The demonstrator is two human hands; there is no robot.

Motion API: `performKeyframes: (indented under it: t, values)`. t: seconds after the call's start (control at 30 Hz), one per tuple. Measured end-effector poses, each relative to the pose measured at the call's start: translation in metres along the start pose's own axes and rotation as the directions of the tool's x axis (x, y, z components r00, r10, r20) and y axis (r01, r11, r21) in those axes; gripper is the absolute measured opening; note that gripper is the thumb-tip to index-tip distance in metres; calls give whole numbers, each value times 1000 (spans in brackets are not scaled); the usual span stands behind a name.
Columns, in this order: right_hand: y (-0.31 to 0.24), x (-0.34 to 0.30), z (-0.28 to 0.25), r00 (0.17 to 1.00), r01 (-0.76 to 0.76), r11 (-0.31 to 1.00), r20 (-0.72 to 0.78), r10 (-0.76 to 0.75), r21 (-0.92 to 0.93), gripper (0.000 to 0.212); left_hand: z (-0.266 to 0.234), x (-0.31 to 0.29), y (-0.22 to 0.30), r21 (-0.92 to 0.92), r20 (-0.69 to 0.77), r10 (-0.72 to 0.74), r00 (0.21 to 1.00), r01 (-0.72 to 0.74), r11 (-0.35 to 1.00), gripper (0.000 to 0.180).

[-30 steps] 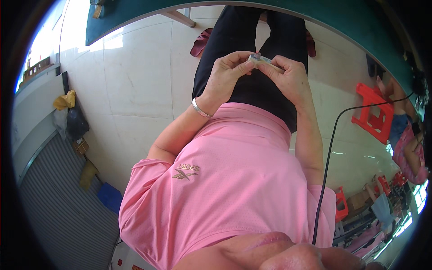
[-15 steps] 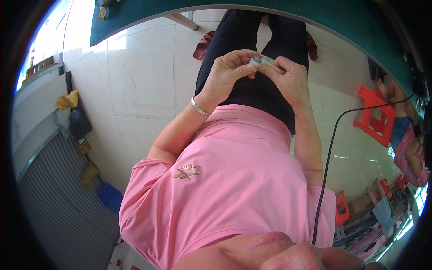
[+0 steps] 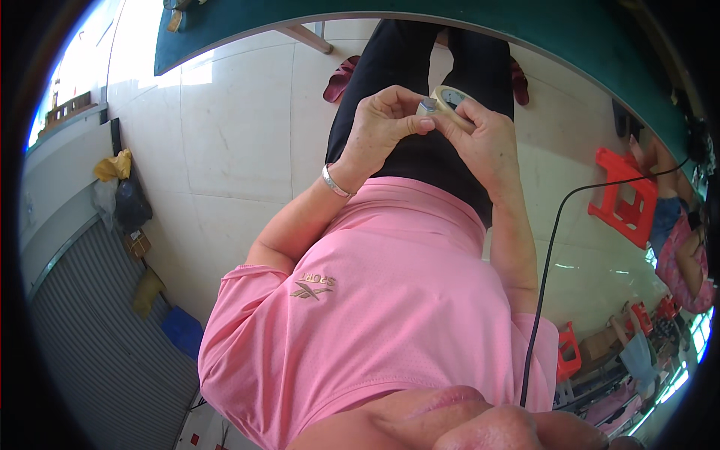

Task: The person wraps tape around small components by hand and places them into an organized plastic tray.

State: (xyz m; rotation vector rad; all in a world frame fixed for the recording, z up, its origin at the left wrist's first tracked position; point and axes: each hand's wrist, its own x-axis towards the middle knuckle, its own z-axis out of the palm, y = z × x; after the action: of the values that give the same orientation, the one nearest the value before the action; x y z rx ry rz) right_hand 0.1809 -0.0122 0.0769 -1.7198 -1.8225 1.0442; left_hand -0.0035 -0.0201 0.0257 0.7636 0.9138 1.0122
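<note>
Both hands are close together over my lap, in front of the dark trousers (image 3: 397, 64). In my right hand (image 3: 486, 142) is a roll of pale, cream-coloured tape (image 3: 443, 115), its ring tilted so the hole shows; fingers reach through or behind the ring. My left hand (image 3: 381, 127) pinches a small grey-topped, pale-sided piece (image 3: 427, 106) between thumb and fingers, right against the edge of the roll. Its exact kind is too small to make out. Whether tape joins the two I cannot tell.
A green table (image 3: 225, 30) with a metal edge curves across the far side. On the right are a red stool (image 3: 624, 196), another person (image 3: 684, 255) and a black cable (image 3: 553, 240) running down. Bags (image 3: 133, 202) hang at the left wall beside a corrugated shutter (image 3: 105, 322).
The tape roll has turned in my right hand, so its round face and hole now show. My left hand's fingers have shifted slightly around the small piece.
</note>
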Motion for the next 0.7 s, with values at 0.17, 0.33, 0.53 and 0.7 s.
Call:
performKeyframes:
  t: [0.17,0.33,0.53,0.7]
  values:
    - [6,0,-2,998,47,999,50,-49,25,34,1,-1,4,122,0,19,1000,-19,992,26]
    - [7,2,1,1000,-20,996,9,19,82,35,2,-2,3,206,0,45,999,-44,978,27]
    - [13,7,4,995,-95,993,40,92,75,43,0,-8,0,301,-18,88,996,-78,950,27]
    - [28,13,7,988,-132,978,102,116,163,48,1,-10,4,360,-17,95,995,-82,929,25]
